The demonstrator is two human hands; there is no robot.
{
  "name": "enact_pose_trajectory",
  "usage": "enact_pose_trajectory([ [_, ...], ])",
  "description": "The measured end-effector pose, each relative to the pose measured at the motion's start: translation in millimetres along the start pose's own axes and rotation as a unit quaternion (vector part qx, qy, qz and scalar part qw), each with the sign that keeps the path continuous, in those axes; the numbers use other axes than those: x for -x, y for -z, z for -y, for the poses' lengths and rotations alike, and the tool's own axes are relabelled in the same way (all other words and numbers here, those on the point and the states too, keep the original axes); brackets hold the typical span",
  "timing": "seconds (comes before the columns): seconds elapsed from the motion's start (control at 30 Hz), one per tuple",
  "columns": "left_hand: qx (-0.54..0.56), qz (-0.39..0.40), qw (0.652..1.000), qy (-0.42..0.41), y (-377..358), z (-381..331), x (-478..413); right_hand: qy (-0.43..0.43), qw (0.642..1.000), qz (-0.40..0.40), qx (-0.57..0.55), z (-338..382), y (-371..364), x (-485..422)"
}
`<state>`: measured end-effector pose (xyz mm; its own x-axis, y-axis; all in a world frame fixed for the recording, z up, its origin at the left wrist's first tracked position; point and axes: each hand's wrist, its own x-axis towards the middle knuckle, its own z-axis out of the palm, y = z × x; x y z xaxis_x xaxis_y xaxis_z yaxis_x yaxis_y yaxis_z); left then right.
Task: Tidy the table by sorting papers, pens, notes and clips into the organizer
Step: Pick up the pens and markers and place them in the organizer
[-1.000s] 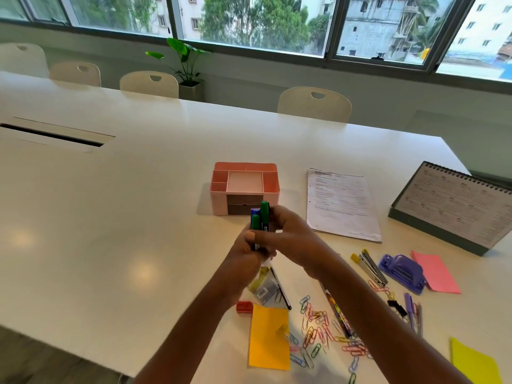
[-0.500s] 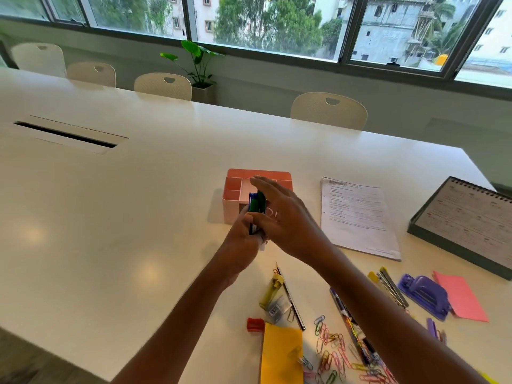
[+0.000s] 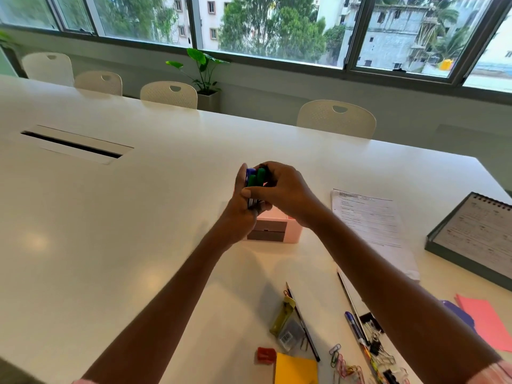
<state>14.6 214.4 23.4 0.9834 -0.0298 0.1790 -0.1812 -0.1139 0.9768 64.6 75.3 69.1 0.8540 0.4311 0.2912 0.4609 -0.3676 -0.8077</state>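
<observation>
Left hand [image 3: 239, 209], centre frame: fingers wrapped round the lower shafts of a bundle of markers [image 3: 255, 178], blue and green caps up. Right hand [image 3: 286, 194] just right of it, fingers curled over the cap end of the same bundle. Both hands are clamped on it.

Bundle upright, above the pink organizer [image 3: 279, 230]. Contact between the two: cannot tell. Organizer sits on the white counter [image 3: 138, 217], top hidden behind the hands, grey drawer fronts showing.

Right of centre: printed sheet [image 3: 368, 217], flat.

Lower centre: yellow cutter [image 3: 282, 314], black pencil [image 3: 303, 325] beside it, red sharpener [image 3: 266, 353], yellow notes [image 3: 296, 368] at bottom edge.

Lower right: paper clips [image 3: 343, 363], blue pen [image 3: 354, 325], pink notes [image 3: 484, 320].
</observation>
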Motion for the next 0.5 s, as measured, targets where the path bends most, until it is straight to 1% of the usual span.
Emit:
enact_pose_trajectory([
  [0.23, 0.033, 0.002, 0.999, -0.01, 17.6, 4.6, -33.3, 0.014, 1.0, 0.0, 0.0, -8.9, -9.0, -38.8],
  [0.3, 0.05, -0.015, 0.999, -0.01, 20.8, 9.3, -43.9, 0.025, 1.0, -0.004, 0.01, -12.6, -12.7, -48.4],
  [0.4, 0.045, -0.041, 0.998, -0.013, 23.1, 10.1, -57.5, 0.034, 0.999, -0.019, 0.017, -20.4, -18.0, -61.8],
  [0.5, 0.005, -0.055, 0.998, -0.004, 27.5, 14.2, -67.3, 0.033, 0.999, -0.026, 0.014, -27.5, -22.9, -71.7],
])
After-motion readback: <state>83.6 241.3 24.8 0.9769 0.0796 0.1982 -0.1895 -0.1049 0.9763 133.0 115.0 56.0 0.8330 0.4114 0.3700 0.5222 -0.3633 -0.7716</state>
